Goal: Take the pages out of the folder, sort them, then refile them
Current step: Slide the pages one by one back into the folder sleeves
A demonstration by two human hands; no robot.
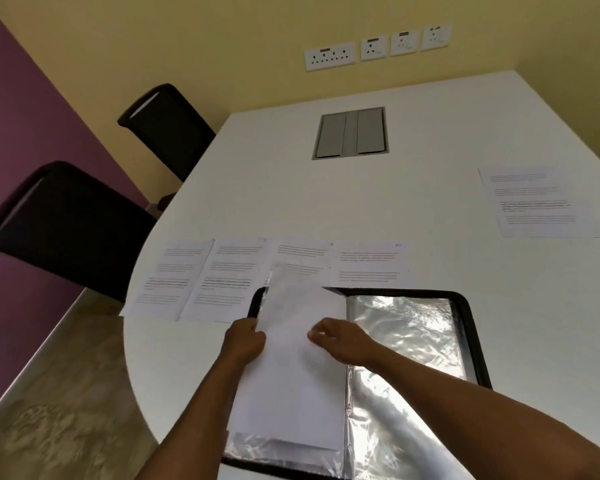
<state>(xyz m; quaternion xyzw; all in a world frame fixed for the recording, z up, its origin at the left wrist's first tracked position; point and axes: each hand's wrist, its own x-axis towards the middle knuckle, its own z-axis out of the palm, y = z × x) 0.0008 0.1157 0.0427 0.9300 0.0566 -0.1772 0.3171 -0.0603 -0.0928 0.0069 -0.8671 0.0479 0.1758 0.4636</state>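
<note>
No legible text on the printed pages (371, 261), only blurred lines

An office meeting room: a large white surface (291, 188) with a grey cable hatch (350, 132) set into it, two black chairs (84, 220) left of the hatch, and a row of wall sockets (329, 57) behind it.

Open black folder (471, 327) on the white table (291, 188), left hand (245, 341) gripping the blank page's (291, 375) edge, right hand (336, 339) pinching its middle; four printed pages (236, 278) lined up beyond.
</note>
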